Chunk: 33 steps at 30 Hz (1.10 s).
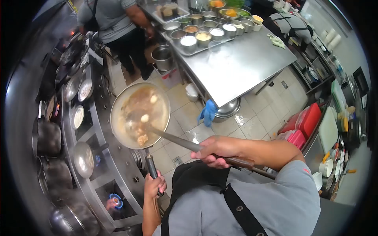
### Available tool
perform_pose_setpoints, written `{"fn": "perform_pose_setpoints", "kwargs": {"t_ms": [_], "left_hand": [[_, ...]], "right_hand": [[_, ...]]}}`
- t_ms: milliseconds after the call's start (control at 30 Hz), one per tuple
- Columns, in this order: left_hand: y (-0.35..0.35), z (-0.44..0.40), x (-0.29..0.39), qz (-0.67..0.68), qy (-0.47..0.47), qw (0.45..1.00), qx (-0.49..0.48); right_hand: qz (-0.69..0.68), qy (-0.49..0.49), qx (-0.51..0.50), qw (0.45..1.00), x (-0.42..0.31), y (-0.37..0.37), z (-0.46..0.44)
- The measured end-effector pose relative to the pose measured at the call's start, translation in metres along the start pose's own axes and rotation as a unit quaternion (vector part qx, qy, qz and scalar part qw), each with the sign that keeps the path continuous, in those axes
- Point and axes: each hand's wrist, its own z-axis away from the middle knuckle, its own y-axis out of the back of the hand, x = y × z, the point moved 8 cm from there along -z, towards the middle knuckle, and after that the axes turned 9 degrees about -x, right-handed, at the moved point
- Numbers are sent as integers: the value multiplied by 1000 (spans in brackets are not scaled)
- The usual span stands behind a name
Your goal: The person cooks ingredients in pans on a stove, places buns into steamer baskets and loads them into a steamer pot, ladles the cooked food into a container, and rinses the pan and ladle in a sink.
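My left hand (154,184) is closed around the black handle of a frying pan (118,118), which is lifted off the stove and held over the aisle. Brown sauce (136,104) with a few pale and browned food pieces (142,139) lies in the pan. My right hand (214,151) grips a long-handled metal cooking utensil (177,140) with a brown wooden handle end. Its far tip reaches into the pan among the food, and the shape of its head cannot be made out.
On the left, the stove (130,204) has a lit burner (115,201), an empty pan (83,159) and several large pots (49,135). A steel table (244,67) carries several ingredient containers (189,44). One person (114,23) stands by the stove; another (291,25) bends at far right.
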Motion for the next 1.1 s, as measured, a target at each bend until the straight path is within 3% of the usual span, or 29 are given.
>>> {"fn": "perform_pose_setpoints", "kwargs": {"t_ms": [67, 133, 167, 233, 467, 1100], "left_hand": [[-38, -27, 4, 22, 21, 999, -40], [-73, -57, 10, 9, 27, 995, -92], [-95, -71, 12, 19, 24, 993, -111], [-132, -99, 15, 5, 28, 991, -131], [-228, -166, 21, -38, 46, 984, -168], [-237, -209, 67, -127, 57, 976, -166]], "right_hand": [[-26, -2, -16, 1000, -10, 9, 38], [-56, 11, 85, 995, -30, 28, 78], [-48, 0, 72, 996, -35, 33, 94], [-70, 52, 126, 988, -52, 60, 129], [-110, 87, 163, 977, -88, 122, 210], [-271, 225, 109, 930, -117, 149, 246]]}}
